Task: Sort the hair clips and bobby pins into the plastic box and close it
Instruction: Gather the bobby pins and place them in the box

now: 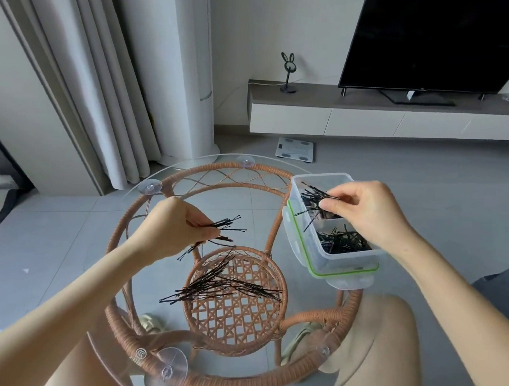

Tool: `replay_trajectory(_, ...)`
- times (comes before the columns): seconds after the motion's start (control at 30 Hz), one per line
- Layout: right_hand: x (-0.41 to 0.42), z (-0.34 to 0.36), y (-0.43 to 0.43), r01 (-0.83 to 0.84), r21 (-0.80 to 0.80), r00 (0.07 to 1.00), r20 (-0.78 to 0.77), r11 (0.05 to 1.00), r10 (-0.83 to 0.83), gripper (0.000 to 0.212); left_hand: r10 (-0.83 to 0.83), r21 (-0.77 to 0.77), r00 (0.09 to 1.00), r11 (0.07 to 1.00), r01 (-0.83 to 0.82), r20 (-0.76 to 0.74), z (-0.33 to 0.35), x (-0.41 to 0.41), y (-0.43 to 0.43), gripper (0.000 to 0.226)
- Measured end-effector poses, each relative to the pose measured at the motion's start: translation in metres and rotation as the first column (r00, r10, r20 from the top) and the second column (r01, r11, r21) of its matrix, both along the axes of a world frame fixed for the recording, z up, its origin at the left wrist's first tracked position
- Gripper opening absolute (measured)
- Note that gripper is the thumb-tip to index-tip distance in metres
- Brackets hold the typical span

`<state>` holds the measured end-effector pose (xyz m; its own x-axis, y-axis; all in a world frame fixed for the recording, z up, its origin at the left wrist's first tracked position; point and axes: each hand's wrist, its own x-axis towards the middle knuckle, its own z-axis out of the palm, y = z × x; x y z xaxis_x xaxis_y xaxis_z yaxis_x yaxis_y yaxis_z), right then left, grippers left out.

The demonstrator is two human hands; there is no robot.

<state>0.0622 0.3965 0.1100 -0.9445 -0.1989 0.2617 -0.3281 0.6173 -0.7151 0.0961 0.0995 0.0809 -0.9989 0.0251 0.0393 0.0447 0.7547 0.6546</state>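
Left grip (171, 226), centre-left of the frame, was pinched tight on a bundle (226, 224) of black bobby pins, their ends fanning out to the right, raised above the glass counter (226, 384). Below it, in the lower middle of the frame, a loose pile (227, 288) of pins lay spread on the glass. Over to the right, the clear box (321, 175) sat at the counter's right edge, lid off, resting on its green-edged lid (344, 273). A divider split it in two, and both compartments held black pins: the far pins (309, 197) and the near pins (340, 242). Right grip (367, 214) hovered over the far compartment, fingertips narrowed on a few pins just above the heap there. Up the back, a dark TV (442, 40) filled the upper right, and a scale (295, 149) lay on the floor.
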Motion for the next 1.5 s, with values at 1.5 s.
replay_trajectory(1.5,0.043,-0.041,-0.036,-0.272,0.403,0.957,0.212,0.874,0.201,0.031,-0.158,-0.155,0.984,0.973,0.169,0.083,-0.003,-0.033,0.041,0.018)
